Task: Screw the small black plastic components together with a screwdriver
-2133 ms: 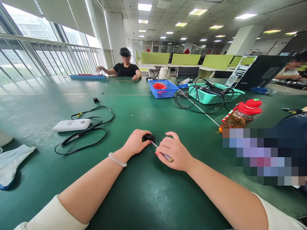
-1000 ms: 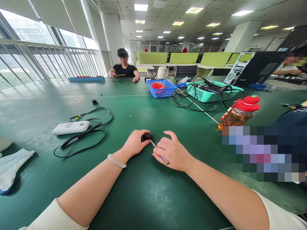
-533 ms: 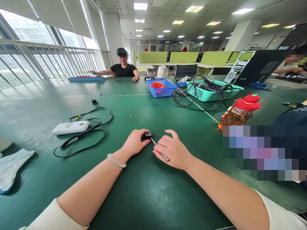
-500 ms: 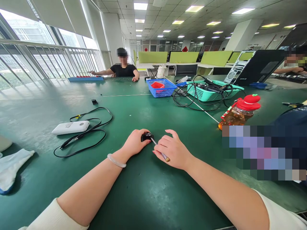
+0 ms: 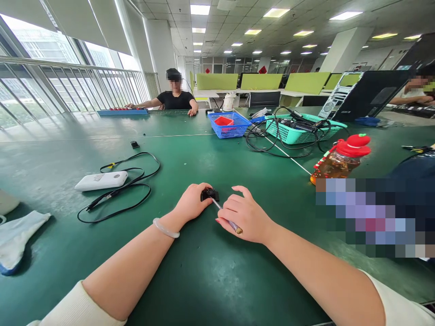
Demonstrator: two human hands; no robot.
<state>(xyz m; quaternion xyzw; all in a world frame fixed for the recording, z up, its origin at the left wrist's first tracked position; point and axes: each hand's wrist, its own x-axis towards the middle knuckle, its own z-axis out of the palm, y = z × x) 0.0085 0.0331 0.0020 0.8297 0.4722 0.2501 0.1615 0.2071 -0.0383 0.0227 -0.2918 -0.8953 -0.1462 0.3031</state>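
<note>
Jutting from closed left grip (image 5: 190, 202), black block (image 5: 213, 195); right grip (image 5: 247, 217) clasps slim tool (image 5: 235, 227)

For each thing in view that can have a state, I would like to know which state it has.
Left hand: grip closed on the black part.
Right hand: grip closed around the slim tool.
Slim tool: tip at the black part; contact unclear.
Bottle: red lid on, amber contents inside.
Blue basket: holding a red tray.
Green basket: loaded, cables hanging over its rim.
White device: lying flat.
Black cord: lying in loose loops.
</note>
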